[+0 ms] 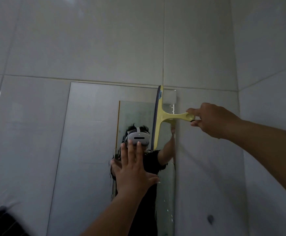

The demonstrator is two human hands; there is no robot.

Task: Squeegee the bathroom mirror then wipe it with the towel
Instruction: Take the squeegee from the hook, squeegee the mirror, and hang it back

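Dark object (pixel 4 223) noted at 7 o'clock, blurred; whether it is the towel cannot be told.

Mirror (pixel 91 142) fixed to tiled wall (pixel 88 40), frame centre. Left portion looks hazy; streaks and droplets are seen along the right edge.

Left hand (pixel 132 172) at 6 o'clock: fingers straight and spread, palm toward the glass, nothing held. Contact with the glass is likely but cannot be confirmed.

Squeegee (pixel 159 116) at about 1 o'clock from centre, blade upright, top end at the mirror's upper edge, set near the right edge. A small blue label is seen near the blade's top; its writing is too small to be read. No other brand or text is legible.

Right hand (pixel 212 120) at 3 o'clock: handle end is pinched between thumb and curled fingers.

Judgement: squeegee step is in hand, early in the task; wiping not yet begun. Next move calls for the blade to be kept flat on the glass under even pressure and drawn sideways toward 9 o'clock, with lower bands to be covered afterwards.
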